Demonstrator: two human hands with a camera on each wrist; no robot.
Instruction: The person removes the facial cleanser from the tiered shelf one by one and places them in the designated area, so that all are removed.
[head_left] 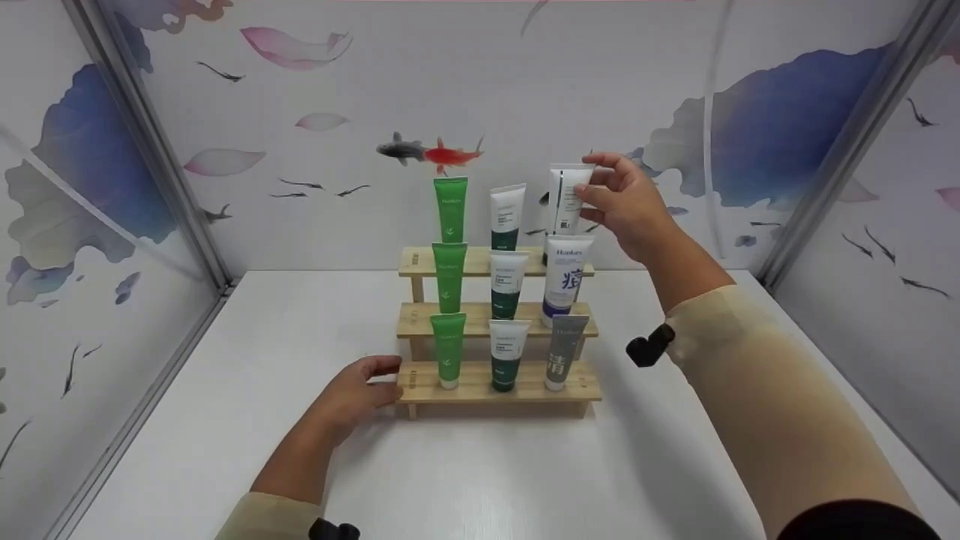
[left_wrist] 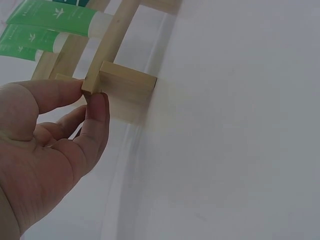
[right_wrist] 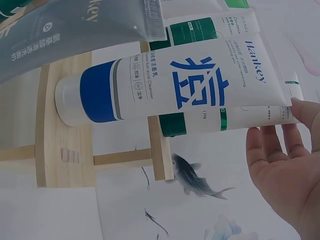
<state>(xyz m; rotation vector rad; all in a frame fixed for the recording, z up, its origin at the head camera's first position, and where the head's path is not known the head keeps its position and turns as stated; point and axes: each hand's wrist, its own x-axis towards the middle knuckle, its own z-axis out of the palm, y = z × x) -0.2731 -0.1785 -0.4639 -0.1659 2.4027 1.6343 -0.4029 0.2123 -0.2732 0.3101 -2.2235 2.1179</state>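
Observation:
A three-tier wooden display rack [head_left: 466, 384] carries upright squeeze tubes in three columns. My left hand [head_left: 352, 397] pinches the left end of its lowest shelf [left_wrist: 95, 70] between thumb and fingers. At the top tier's right end, my right hand [head_left: 626, 206] grips the upper part of a white tube [head_left: 564, 202] with a dark green cap. In the right wrist view that tube's cap [right_wrist: 172, 125] is at the top shelf, partly behind a white and blue cleanser tube [right_wrist: 150, 82]. A grey tube [head_left: 566, 352] stands below, on the lowest tier.
Green tubes [head_left: 448, 349] fill the left column, and white tubes with dark green lower parts [head_left: 508, 356] the middle one. The rack stands on a white table [head_left: 300, 315]. Behind it rises a white wall [head_left: 450, 82] painted with fish and petals; side panels flank the table.

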